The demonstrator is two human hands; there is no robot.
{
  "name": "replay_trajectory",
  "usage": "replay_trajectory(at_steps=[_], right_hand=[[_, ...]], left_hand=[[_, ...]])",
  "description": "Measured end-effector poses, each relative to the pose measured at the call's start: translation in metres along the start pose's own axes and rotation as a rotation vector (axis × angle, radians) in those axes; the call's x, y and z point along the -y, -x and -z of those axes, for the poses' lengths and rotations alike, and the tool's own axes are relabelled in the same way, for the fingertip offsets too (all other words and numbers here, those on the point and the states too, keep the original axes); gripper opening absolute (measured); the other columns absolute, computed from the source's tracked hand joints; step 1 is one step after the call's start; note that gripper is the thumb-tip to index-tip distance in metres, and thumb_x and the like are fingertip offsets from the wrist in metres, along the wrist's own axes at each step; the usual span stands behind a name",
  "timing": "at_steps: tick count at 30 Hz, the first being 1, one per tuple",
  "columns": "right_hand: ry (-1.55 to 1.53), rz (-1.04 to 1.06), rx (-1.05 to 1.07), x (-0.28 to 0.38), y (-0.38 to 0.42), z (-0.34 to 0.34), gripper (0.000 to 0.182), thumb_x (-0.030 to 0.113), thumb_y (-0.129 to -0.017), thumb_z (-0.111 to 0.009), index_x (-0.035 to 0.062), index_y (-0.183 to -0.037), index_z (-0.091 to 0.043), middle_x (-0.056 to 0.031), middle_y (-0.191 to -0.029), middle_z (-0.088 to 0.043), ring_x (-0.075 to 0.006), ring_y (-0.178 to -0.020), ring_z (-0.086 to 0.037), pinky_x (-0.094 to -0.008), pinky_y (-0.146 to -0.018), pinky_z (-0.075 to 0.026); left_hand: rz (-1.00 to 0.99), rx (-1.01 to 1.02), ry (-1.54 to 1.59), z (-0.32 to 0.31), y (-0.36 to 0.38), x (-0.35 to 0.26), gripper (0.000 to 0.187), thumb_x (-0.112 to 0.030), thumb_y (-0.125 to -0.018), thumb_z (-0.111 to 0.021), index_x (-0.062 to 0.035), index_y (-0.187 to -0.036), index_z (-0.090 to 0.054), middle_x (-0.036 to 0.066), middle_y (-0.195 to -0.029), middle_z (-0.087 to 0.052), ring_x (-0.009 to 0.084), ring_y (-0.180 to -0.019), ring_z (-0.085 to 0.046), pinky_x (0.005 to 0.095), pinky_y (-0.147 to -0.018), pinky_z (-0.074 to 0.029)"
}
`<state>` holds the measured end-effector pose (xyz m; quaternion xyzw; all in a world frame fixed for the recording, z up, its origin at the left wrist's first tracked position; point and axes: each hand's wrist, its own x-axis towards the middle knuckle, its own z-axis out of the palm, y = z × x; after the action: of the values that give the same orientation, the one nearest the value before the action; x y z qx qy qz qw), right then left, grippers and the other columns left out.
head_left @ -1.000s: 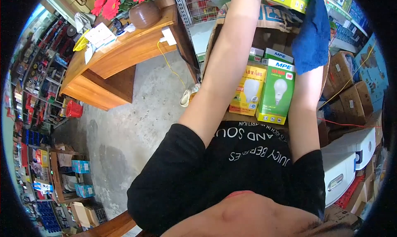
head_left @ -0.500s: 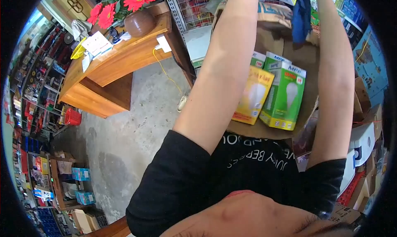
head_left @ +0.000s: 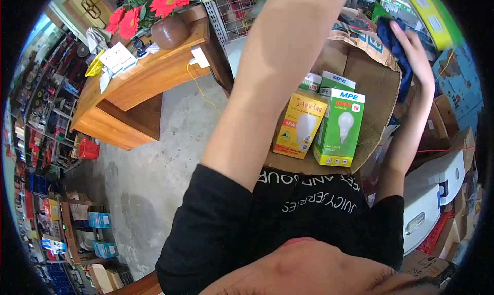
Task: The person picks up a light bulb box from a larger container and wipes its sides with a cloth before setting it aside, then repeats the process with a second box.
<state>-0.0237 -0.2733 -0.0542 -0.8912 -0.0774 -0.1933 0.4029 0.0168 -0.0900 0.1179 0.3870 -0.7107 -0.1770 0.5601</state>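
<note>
My right hand (head_left: 416, 53) holds a dark blue cloth (head_left: 399, 58) beside the upper right edge of an open cardboard box (head_left: 373, 68). Just above that hand is a yellow-and-green box (head_left: 432, 19), blurred and cut by the frame; what grips it is not visible. My left forearm (head_left: 288, 53) reaches up past the top edge, so its hand is out of sight. Inside the cardboard box stand a yellow light bulb box (head_left: 300, 125) and a green light bulb box (head_left: 339, 127), with more green-and-white boxes (head_left: 337, 81) behind, partly hidden by my left arm.
A wooden desk (head_left: 123, 109) with a vase of red flowers (head_left: 171, 31) stands on the left. Stocked shelves (head_left: 43, 99) line the far left. White cases (head_left: 432, 192) and cardboard pieces lie at the right. Shelving (head_left: 234, 17) stands ahead.
My right hand has come into view and moved right with the blue cloth. The yellow-and-green box has shifted right. My left arm leans further right.
</note>
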Motion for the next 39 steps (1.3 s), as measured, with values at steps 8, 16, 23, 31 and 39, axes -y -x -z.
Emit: replay_trajectory(at_steps=[8, 16, 23, 31, 39], right_hand=[[-0.591, 0.324, -0.870, 0.014, 0.074, -0.040, 0.035, 0.032, -0.087, -0.059, -0.0009, -0.097, -0.060, -0.0064, -0.095, -0.057, -0.0122, -0.083, -0.054, -0.0237, -0.074, -0.043], [-0.873, -0.272, -0.501, 0.045, 0.099, -0.069, 0.023, 0.016, -0.087, -0.061, 0.0016, -0.104, -0.060, -0.0108, -0.105, -0.061, -0.0146, -0.084, -0.060, -0.0259, -0.074, -0.049], [-0.632, 0.117, -0.549, -0.033, 0.078, -0.083, 0.034, 0.017, -0.080, -0.071, 0.0011, -0.108, -0.060, -0.0065, -0.101, -0.063, -0.0115, -0.090, -0.058, -0.0260, -0.081, -0.046], [-0.532, 0.148, -0.640, -0.016, 0.085, -0.086, 0.036, 0.019, -0.080, -0.070, 0.0023, -0.110, -0.060, -0.0047, -0.103, -0.063, -0.0114, -0.093, -0.056, -0.0271, -0.090, -0.039], [-0.590, 0.144, -0.649, -0.001, 0.094, -0.097, 0.038, 0.020, -0.080, -0.070, 0.0023, -0.111, -0.059, -0.0033, -0.101, -0.062, -0.0114, -0.092, -0.055, -0.0265, -0.091, -0.038]], left_hand=[[-0.062, 0.064, -0.710, -0.094, 0.077, 0.016, 0.052, -0.029, -0.069, -0.066, 0.0005, -0.110, -0.052, 0.016, -0.096, -0.057, 0.0288, -0.086, -0.060, 0.0368, -0.074, -0.049], [-0.066, -0.038, -1.087, -0.154, 0.173, 0.009, 0.067, -0.009, -0.057, -0.077, -0.0049, -0.117, -0.048, 0.013, -0.104, -0.052, 0.0311, -0.098, -0.055, 0.0389, -0.080, -0.046], [-0.022, -0.023, -1.170, -0.135, 0.209, 0.023, 0.070, 0.002, -0.060, -0.069, -0.0136, -0.125, -0.048, 0.007, -0.119, -0.050, 0.0272, -0.110, -0.049, 0.0395, -0.091, -0.040], [0.227, -0.124, -1.274, -0.141, 0.239, 0.020, 0.065, 0.004, -0.063, -0.067, -0.0136, -0.123, -0.047, 0.007, -0.117, -0.050, 0.0267, -0.111, -0.048, 0.0359, -0.090, -0.043], [0.479, -0.214, -1.435, -0.124, 0.243, 0.031, 0.078, -0.003, -0.065, -0.070, -0.0152, -0.134, -0.036, 0.015, -0.118, -0.042, 0.0347, -0.109, -0.049, 0.0407, -0.090, -0.044]])
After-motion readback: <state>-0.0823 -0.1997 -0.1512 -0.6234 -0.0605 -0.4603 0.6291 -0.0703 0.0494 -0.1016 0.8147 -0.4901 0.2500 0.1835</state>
